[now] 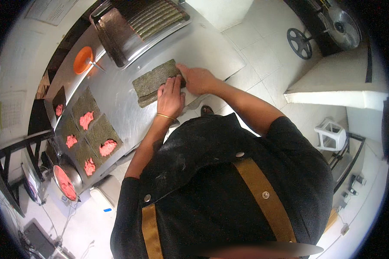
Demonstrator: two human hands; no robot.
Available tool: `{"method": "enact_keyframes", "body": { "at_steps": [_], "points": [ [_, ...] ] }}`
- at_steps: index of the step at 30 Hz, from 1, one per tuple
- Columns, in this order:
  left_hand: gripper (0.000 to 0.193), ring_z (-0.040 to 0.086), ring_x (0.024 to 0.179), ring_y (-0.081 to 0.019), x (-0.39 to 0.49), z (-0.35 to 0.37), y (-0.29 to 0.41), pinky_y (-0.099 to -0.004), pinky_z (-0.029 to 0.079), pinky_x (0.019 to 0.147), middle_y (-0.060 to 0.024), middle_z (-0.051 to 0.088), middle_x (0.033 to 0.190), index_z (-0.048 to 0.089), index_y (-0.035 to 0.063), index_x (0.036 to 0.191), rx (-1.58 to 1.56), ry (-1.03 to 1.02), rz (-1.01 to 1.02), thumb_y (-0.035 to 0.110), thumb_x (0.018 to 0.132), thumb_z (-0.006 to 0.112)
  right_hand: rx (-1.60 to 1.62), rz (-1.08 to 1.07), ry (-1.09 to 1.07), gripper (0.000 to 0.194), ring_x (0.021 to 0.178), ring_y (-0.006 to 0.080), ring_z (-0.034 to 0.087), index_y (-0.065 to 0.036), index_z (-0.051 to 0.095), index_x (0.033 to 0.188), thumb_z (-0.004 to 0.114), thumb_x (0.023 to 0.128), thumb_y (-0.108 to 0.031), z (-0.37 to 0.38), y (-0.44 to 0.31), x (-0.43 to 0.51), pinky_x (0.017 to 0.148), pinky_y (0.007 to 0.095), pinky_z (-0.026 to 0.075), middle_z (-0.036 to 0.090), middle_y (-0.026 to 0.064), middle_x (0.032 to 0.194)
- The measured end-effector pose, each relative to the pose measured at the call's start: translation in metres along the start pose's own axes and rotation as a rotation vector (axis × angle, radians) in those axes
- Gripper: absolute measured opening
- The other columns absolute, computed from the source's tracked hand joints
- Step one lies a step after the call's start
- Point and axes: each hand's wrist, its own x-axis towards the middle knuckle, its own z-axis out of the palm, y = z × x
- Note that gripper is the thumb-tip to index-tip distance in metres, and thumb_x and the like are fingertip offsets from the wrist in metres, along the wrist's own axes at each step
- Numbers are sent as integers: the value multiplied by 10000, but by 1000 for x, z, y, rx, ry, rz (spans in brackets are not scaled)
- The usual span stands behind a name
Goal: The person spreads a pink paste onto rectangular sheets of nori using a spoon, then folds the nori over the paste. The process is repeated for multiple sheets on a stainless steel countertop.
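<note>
A dark green nori sheet (152,77) lies on the steel worktable in front of me, its near edge folded or rolled over in a narrow strip. My left hand (171,98) lies over this near edge, fingers close together and pointing away from me. At the sheet's right end, my right hand (199,79) grips the edge, its far digit stretched along the right corner. Part of the strip is hidden under my hands, and any filling inside it cannot be seen. To the left, several nori sheets (105,129) each bear a lump of pink paste (108,148).
A metal tray (116,35) with several finished nori rolls (159,17) stands at the table's (123,87) far side. An orange bowl (83,60) with a utensil is left of it. A steel bowl of pink paste (66,183) stands beyond the table's left end.
</note>
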Motion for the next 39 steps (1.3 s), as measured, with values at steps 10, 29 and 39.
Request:
{"method": "enact_keyframes", "body": {
  "at_steps": [10, 29, 39],
  "points": [
    [682, 643, 1340, -418, -9, -75, -93, -470, 490, 1172, -250, 668, 1450, 628, 53, 1498, -178, -150, -253, 486, 986, 748, -810, -512, -1, 679, 1212, 347, 647, -251, 436, 1685, 587, 1025, -192, -19, 11, 55, 1024, 476, 499, 651, 163, 1325],
    [484, 651, 1125, -362, -63, -44, -18, -483, 511, 995, -137, 687, 1124, 733, 70, 1298, 8, 160, -198, 322, 894, 818, -263, -881, 171, 359, 1165, 377, 632, -81, 704, 1217, 727, 904, -255, 36, -9, 20, 1013, 525, 504, 666, 139, 1205],
    [391, 636, 1114, -328, -71, -33, -14, -472, 498, 958, -102, 653, 1078, 756, 81, 1185, 42, 94, -365, 248, 843, 848, -210, -847, -56, 398, 1224, 372, 592, -98, 713, 1276, 733, 909, -251, 51, -16, 45, 1057, 541, 445, 655, 138, 1251]
  ]
}}
